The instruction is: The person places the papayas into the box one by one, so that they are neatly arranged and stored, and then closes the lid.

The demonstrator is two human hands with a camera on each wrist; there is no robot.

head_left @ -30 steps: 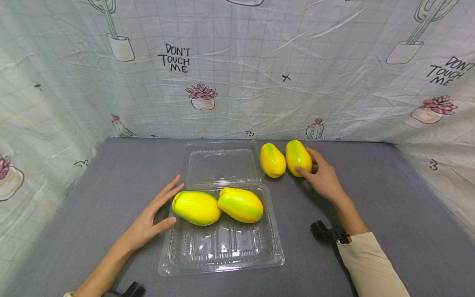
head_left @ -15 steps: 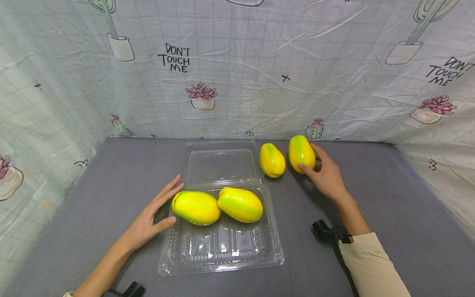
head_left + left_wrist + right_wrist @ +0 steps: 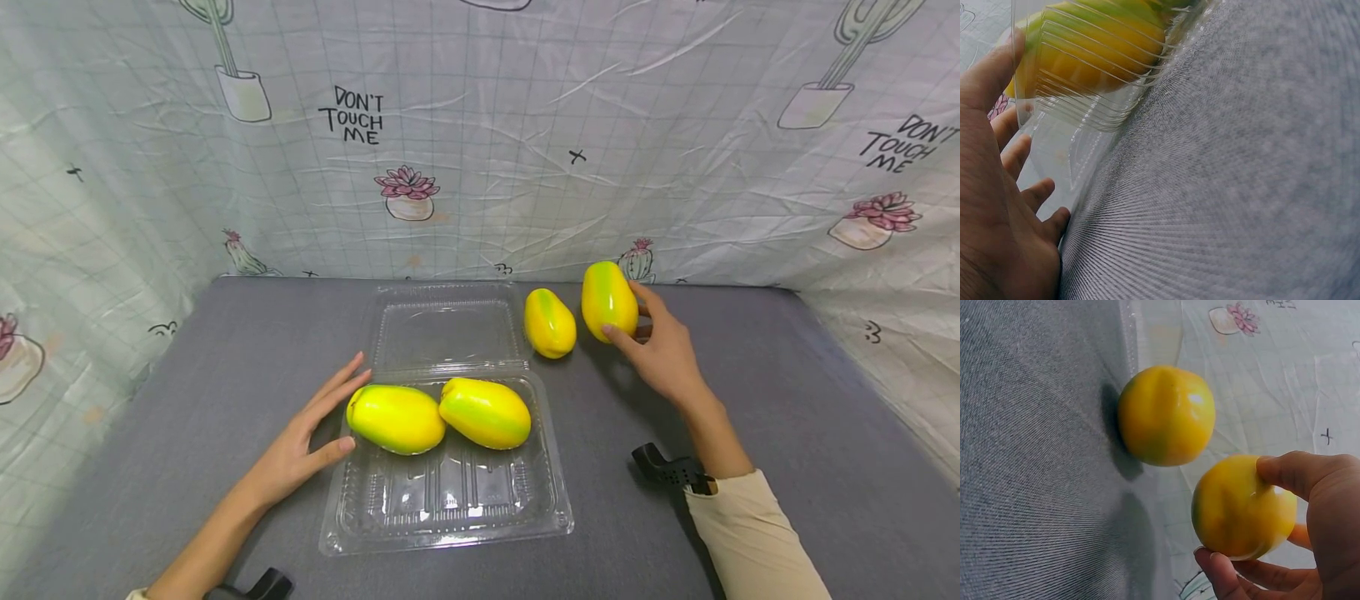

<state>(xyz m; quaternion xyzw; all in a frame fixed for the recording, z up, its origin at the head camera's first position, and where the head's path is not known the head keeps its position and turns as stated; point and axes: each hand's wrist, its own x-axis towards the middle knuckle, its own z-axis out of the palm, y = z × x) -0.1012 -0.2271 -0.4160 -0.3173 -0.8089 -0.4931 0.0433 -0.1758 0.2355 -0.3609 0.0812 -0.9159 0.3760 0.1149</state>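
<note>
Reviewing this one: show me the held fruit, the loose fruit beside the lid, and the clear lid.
Held fruit (image 3: 1235, 509), right wrist view, on its rounded end.
Loose fruit (image 3: 550, 325), head view, middle of its yellow body.
Clear lid (image 3: 450, 332), head view, its flat panel.

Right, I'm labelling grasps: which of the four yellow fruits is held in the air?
The rightmost fruit, held above the table by the right hand; its neighbour rests on the table, two others lie in the clear container.
</note>
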